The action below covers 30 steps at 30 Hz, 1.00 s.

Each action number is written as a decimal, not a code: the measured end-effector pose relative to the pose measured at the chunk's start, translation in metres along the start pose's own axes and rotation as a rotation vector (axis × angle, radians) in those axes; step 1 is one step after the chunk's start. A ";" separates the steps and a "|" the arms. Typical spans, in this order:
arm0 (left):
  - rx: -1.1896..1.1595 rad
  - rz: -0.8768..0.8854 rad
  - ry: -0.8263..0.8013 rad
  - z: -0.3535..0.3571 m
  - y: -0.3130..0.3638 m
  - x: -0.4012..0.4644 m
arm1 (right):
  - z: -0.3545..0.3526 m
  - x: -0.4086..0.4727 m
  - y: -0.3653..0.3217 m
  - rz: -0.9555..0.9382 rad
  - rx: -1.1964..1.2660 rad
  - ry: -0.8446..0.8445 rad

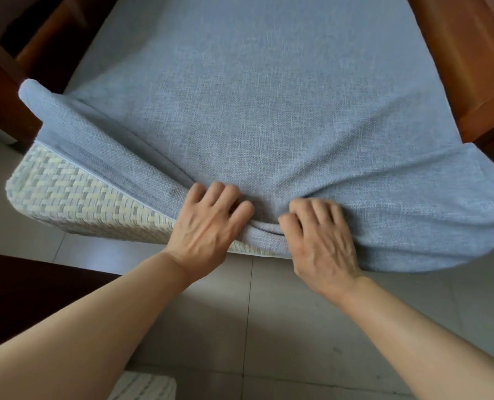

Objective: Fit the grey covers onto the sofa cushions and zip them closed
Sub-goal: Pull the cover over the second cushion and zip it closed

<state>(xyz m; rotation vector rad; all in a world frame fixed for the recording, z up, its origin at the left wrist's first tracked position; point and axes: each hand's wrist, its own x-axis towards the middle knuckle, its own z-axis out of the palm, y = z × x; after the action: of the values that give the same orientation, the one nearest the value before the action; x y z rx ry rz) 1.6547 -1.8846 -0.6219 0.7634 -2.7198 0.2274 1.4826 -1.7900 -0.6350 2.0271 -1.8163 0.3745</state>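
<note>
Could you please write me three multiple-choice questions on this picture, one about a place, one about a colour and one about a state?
1. Where do both hands meet the grey cover?
A. at its near edge
B. at its far edge
C. at its left corner

2. What colour is the bare part of the cushion?
A. red
B. black
C. cream woven

3. How far on is the cover?
A. fully on
B. partly on
C. off entirely

Answers: 1 A, the left hand and right hand grip bunched cloth at the near edge. 2 C, pale weave shows. 3 B, the cushion's near left corner is uncovered.
</note>
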 end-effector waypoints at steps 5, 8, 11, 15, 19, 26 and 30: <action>0.078 -0.079 0.048 0.026 0.015 -0.023 | 0.029 -0.023 -0.012 0.121 -0.041 0.050; 0.120 -0.114 0.081 0.044 0.030 -0.043 | 0.043 -0.038 -0.025 0.159 -0.112 0.109; 0.148 -0.120 0.153 0.062 0.036 -0.053 | 0.062 -0.056 -0.030 0.152 -0.190 0.193; 0.189 -0.072 0.283 0.089 0.031 -0.056 | 0.091 -0.069 -0.025 0.095 -0.307 0.320; 0.220 -0.057 0.408 0.109 0.028 -0.051 | 0.112 -0.068 -0.023 0.083 -0.330 0.438; 0.251 0.032 0.527 0.131 0.022 -0.052 | 0.139 -0.076 -0.023 0.014 -0.335 0.522; 0.340 0.143 0.518 0.139 0.010 -0.054 | 0.151 -0.074 -0.018 0.015 -0.370 0.547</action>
<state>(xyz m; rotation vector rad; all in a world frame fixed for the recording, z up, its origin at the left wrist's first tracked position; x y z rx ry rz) 1.6586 -1.8824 -0.7712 0.4998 -2.2604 0.8139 1.4823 -1.7925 -0.8043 1.4771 -1.4339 0.4964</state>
